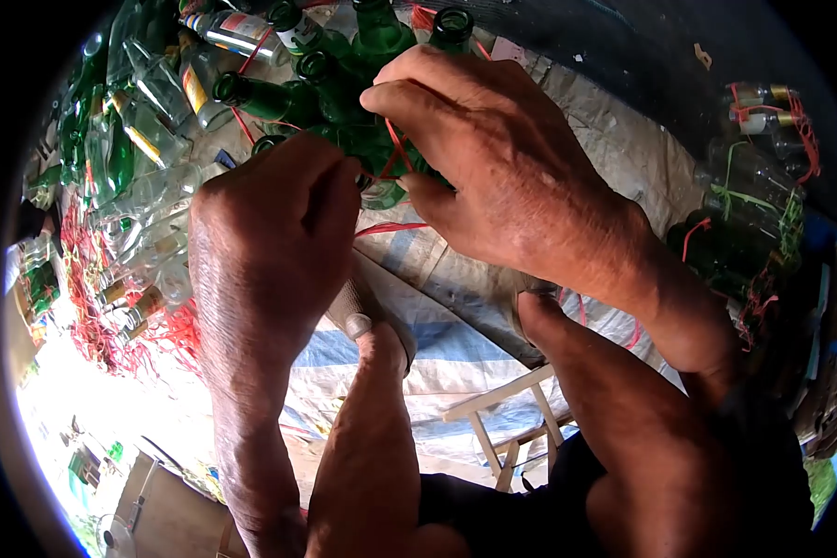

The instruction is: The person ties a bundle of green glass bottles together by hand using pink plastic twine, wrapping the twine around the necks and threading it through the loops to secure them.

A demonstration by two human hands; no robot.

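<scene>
Several green glass bottles (338, 88) stand upright in a cluster at the top centre, with red plastic twine (398, 147) running around and across them. My left hand (274, 209) is closed at the near left side of the cluster, its fingers pressed together on the twine. On the right, my right hand (493, 153) is bent over the bottles, thumb and fingers curled near the twine, which crosses between my two hands. Another red strand (391, 228) stretches below the fingers.
Many loose bottles (149, 121) lie at the left beside a heap of red twine (84, 307). Tied bottles (753, 195) lie at the right. A wooden frame (507, 414) is between my legs, over a striped sheet (437, 339).
</scene>
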